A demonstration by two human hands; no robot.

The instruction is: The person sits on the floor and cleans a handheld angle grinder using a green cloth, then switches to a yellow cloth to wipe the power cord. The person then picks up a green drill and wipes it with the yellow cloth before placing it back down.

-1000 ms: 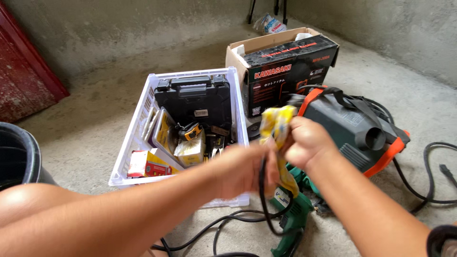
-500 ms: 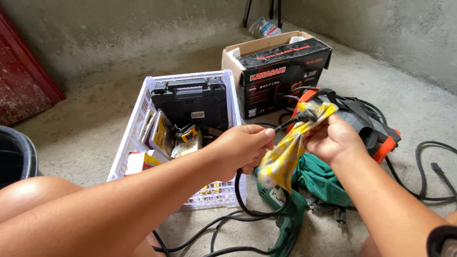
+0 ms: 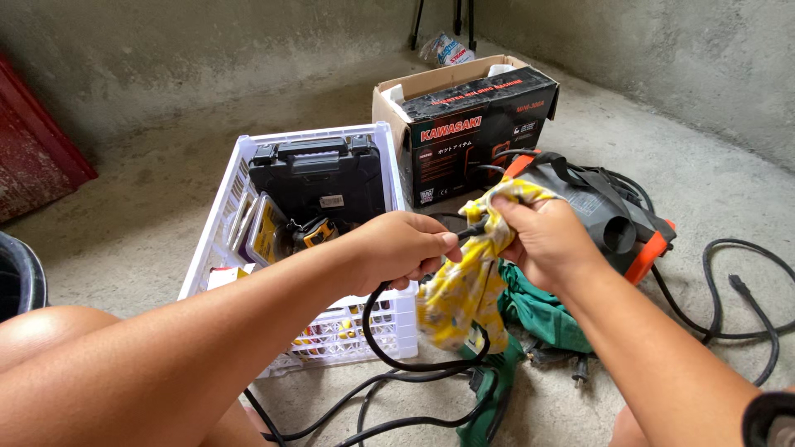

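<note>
Your left hand (image 3: pixel 403 248) is clenched around the black power cord (image 3: pixel 389 352), holding it taut just short of its end, while your right hand (image 3: pixel 542 240) pinches the yellow patterned rag (image 3: pixel 460 285) around that same cord — the cloth bunched at your fingers and hanging loose below them. From your left fist the cord loops down and runs along the concrete floor (image 3: pixel 149 199) toward the green drill (image 3: pixel 489 397) lying just under the rag.

Beside your left wrist stands the white plastic crate (image 3: pixel 377 319) with a black tool case (image 3: pixel 319 178) upright in it; behind your right hand sits the grey and orange machine (image 3: pixel 604 211), and beyond that a cardboard box (image 3: pixel 468 124).

Watch the slack: the loop below your hands lies close to the drill (whether it is caught on it is hard to tell), so a hard pull could drag the tool across the floor. The dangling rag could also slip out of your pinch — only its top is held.
</note>
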